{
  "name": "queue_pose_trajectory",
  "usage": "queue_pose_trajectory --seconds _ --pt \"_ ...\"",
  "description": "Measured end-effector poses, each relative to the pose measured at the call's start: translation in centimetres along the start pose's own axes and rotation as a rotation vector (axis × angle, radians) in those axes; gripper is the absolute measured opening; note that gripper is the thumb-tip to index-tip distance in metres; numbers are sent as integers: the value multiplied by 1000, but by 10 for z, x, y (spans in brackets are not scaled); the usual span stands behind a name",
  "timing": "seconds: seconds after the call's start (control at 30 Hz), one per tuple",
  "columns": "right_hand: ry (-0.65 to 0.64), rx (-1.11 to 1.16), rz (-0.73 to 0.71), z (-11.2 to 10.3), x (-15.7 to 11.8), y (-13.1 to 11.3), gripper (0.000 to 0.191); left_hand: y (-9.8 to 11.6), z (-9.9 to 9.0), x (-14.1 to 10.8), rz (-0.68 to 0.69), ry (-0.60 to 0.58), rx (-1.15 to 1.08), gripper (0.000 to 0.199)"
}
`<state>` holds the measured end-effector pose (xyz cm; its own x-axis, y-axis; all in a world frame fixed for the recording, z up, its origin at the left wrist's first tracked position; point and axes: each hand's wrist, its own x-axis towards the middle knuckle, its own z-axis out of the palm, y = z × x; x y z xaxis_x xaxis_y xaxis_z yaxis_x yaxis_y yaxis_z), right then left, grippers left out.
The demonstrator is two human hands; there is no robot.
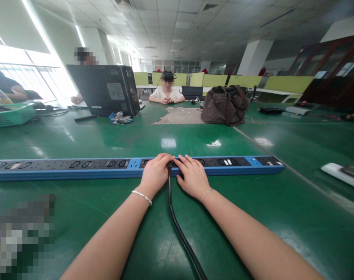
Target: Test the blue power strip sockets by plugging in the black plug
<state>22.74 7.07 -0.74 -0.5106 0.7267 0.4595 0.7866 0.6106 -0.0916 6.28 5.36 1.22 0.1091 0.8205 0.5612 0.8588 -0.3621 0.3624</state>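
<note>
A long blue power strip with black socket panels lies across the green table. Over its middle, my left hand is closed around the end of a thick black power cable, where the plug is mostly hidden by my fingers. My right hand rests on the strip just to the right, its fingers stretched out and the fingertips near the same plug. From between my hands the cable runs down toward me along the table. How deep the plug sits in a socket cannot be seen.
A black computer case stands at the back left, with gloves beside it. A brown bag sits at the back right. A green basket is far left, a white device right. A person sits opposite; others are at left.
</note>
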Motion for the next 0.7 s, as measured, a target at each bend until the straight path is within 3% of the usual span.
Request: queue_pose_trajectory --seconds 0.2,0.7 --pt "2 2 1 -1 0 0 51 -5 0 -2 126 -15 2 24" --pt "-5 23 -5 -2 0 1 52 -6 5 -3 129 32 -42 21"
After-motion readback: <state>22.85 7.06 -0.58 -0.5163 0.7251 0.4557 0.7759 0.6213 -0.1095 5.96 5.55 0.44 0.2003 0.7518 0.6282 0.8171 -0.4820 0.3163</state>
